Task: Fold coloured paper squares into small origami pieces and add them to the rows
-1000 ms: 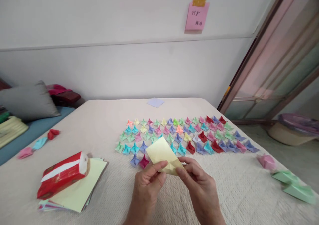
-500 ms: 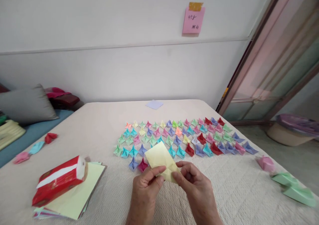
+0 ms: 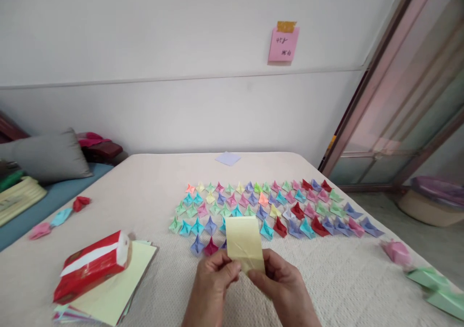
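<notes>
A pale yellow sheet of paper (image 3: 244,240), with crease lines across its lower part, stands upright between my hands. My left hand (image 3: 213,283) pinches its lower left corner between thumb and fingers. At the lower right, my right hand (image 3: 281,283) grips the sheet the same way. Just beyond it, several small folded paper boats (image 3: 210,225) in many colours stand in rows on the pale quilted cover (image 3: 163,288). The sheet hides part of the nearer rows.
To the left, a red tissue pack (image 3: 92,266) lies on a stack of coloured paper (image 3: 136,269). Larger folded pieces, one pink (image 3: 398,252) and some green (image 3: 429,278), sit at the right edge. A lilac sheet (image 3: 228,158) lies at the far edge.
The yellow sheet has turned from a tilted diamond to an upright rectangle in my hands. Both hands still hold it by its lower part. The view has tipped slightly upward.
</notes>
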`<state>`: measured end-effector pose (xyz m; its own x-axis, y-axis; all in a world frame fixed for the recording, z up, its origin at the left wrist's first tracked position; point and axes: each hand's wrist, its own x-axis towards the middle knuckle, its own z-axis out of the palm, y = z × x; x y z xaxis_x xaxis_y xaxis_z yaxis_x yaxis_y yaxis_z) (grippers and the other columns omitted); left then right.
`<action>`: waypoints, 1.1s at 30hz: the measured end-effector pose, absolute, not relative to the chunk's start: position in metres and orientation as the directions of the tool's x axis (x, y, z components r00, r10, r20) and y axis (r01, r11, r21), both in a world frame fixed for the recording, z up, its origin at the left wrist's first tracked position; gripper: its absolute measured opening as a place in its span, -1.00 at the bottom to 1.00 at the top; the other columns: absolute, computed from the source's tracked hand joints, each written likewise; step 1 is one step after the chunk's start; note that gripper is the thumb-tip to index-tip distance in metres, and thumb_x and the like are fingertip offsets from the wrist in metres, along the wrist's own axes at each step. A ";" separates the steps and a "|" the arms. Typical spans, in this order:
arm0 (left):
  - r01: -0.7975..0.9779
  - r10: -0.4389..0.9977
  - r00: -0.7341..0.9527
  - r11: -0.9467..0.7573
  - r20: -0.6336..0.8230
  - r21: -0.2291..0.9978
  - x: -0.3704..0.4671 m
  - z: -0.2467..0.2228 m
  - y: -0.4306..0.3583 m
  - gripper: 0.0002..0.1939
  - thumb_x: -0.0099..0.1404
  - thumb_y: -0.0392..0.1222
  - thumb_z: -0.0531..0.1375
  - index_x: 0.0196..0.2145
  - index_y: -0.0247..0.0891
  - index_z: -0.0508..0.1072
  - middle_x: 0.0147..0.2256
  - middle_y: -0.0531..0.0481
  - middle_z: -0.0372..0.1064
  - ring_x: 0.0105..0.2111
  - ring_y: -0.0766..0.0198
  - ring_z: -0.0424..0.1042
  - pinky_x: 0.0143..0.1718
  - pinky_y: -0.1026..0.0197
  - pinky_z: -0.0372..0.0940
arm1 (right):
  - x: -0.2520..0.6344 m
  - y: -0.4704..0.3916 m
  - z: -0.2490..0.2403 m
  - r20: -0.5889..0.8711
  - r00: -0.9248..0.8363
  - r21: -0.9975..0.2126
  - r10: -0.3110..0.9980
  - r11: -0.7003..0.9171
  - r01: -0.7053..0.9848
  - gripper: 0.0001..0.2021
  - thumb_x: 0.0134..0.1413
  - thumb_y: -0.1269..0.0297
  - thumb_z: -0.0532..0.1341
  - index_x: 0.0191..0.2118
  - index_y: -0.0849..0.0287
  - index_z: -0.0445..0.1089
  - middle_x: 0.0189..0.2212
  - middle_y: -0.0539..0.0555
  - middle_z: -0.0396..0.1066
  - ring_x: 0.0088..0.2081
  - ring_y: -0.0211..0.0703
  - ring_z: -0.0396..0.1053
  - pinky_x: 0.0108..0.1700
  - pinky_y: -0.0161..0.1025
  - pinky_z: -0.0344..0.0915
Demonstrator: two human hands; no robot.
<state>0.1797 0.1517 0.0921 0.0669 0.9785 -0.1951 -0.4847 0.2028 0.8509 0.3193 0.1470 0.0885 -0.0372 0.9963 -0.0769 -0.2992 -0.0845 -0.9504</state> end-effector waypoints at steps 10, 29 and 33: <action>-0.221 0.990 0.000 -0.141 0.144 0.965 0.169 0.112 0.136 -0.88 0.20 -0.13 0.30 -0.33 -0.18 0.62 -0.20 -0.08 0.59 -0.20 0.11 0.51 -0.20 0.21 0.36 | 0.323 0.132 0.099 0.144 0.123 -0.989 0.982 0.145 0.006 -0.62 -0.09 0.28 0.35 -0.06 -0.03 0.48 -0.14 0.09 0.54 -0.23 0.01 0.49 -0.35 -0.25 0.40; -0.110 0.984 -0.034 -0.175 0.173 0.978 0.163 0.101 0.146 -0.88 0.18 -0.28 0.29 -0.36 -0.13 0.66 -0.02 -0.11 0.48 -0.08 0.10 0.50 -0.14 0.21 0.40 | 0.347 0.129 0.102 0.652 -0.279 -0.588 0.705 0.702 0.400 -0.66 0.13 0.63 0.12 -0.10 0.08 0.44 0.30 0.18 0.01 0.04 -0.02 0.42 -0.10 -0.21 0.51; -0.034 0.986 0.020 -0.165 0.165 0.986 0.161 0.107 0.144 -0.84 0.19 -0.29 0.27 -0.33 -0.13 0.67 -0.17 -0.08 0.54 -0.18 0.15 0.52 -0.19 0.24 0.41 | 0.346 0.130 0.105 0.594 -0.234 -0.705 0.770 0.638 0.310 -0.81 0.16 0.50 0.20 -0.23 0.08 0.50 0.23 0.18 0.18 -0.05 -0.04 0.48 -0.11 -0.23 0.50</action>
